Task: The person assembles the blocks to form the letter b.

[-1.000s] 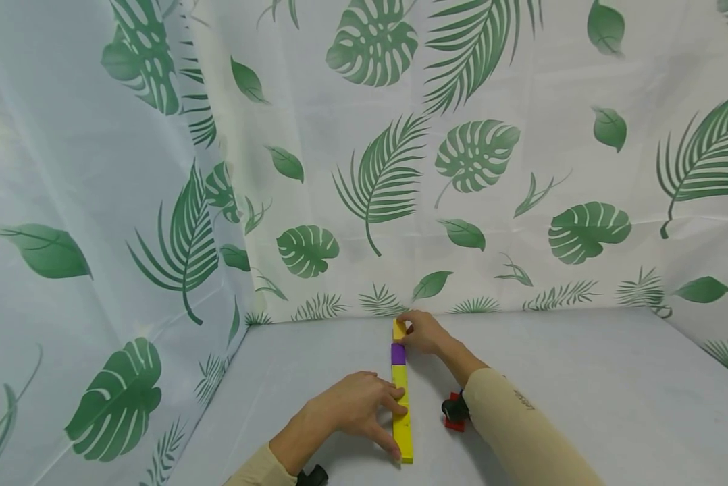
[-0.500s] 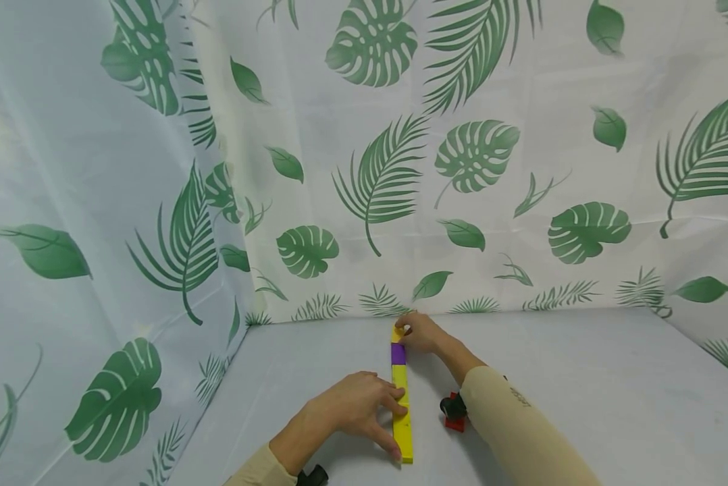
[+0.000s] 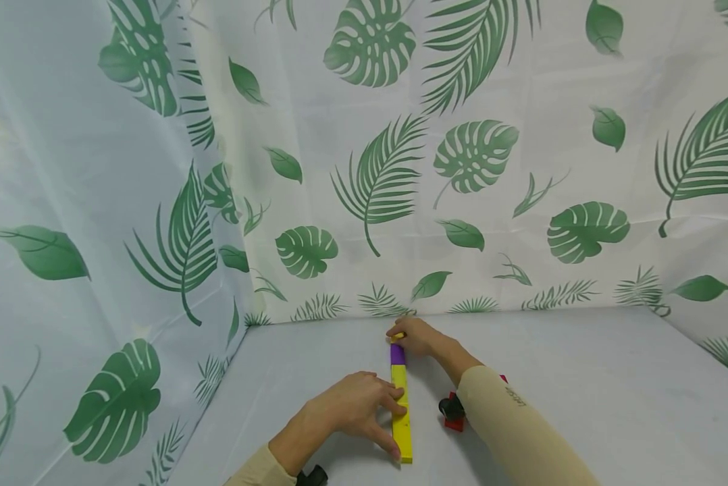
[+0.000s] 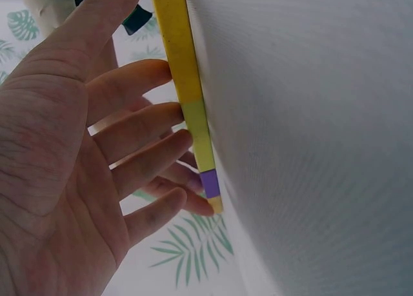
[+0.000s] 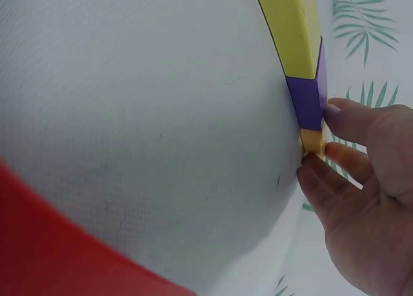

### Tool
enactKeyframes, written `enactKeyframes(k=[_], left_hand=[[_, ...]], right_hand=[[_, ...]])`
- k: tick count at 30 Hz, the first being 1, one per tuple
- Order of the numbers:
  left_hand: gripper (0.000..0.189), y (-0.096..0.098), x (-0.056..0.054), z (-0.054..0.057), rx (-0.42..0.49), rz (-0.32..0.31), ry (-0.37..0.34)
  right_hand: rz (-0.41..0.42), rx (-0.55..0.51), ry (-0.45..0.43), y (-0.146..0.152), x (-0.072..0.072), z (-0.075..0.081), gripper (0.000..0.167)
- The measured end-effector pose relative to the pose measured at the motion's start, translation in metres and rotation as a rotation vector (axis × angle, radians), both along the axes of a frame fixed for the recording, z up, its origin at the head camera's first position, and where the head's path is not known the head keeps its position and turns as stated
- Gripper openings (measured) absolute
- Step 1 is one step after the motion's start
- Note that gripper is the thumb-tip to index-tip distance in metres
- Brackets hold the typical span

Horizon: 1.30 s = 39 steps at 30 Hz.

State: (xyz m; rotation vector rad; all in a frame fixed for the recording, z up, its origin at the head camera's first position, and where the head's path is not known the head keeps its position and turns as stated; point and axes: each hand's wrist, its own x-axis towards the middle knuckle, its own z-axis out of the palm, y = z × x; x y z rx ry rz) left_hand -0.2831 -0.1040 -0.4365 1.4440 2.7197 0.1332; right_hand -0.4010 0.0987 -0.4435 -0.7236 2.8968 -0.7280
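Observation:
Toy blocks lie end to end in a straight row: a yellow block (image 3: pixel 403 439) nearest, then a paler yellow block (image 4: pixel 199 131), a purple block (image 5: pixel 304 102) and a small orange-yellow block (image 5: pixel 311 140) farthest. My left hand (image 3: pixel 354 405) is spread along the near part. Its fingertips touch the two yellow blocks and its thumb lies by the near end. At the far end, my right hand (image 3: pixel 419 335) pinches the orange-yellow block, fingers bent round its far end. The right thumb (image 5: pixel 348 118) rests near the purple block's side. Fingers hide part of the orange-yellow block.
Right of the row, a red block (image 3: pixel 454 424) lies partly behind a black wrist camera (image 3: pixel 451 407). Another bit of red (image 3: pixel 503 379) shows beyond the right sleeve. A leaf-patterned curtain (image 3: pixel 376 202) stands behind the pale grey table (image 3: pixel 315 351) and along its left side.
My right hand has shifted slightly nearer at the row's far end, and its fingers now cover more of the orange-yellow block. The left hand stays in place.

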Motion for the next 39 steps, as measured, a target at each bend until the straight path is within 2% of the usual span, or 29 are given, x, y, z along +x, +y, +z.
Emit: enactKeyframes(k=[16,39], left_hand=[[0.07,0.0,0.0014,0.0014,-0.002,-0.009,0.01],[0.07,0.0012,0.0014,0.0015,-0.006,-0.003,0.002]], right_hand=[[-0.008,-0.008,-0.01,-0.0019,0.0021,0.002,0.03],[-0.067,-0.012,-0.037,-0.007,-0.0008,-0.0029,0.03]])
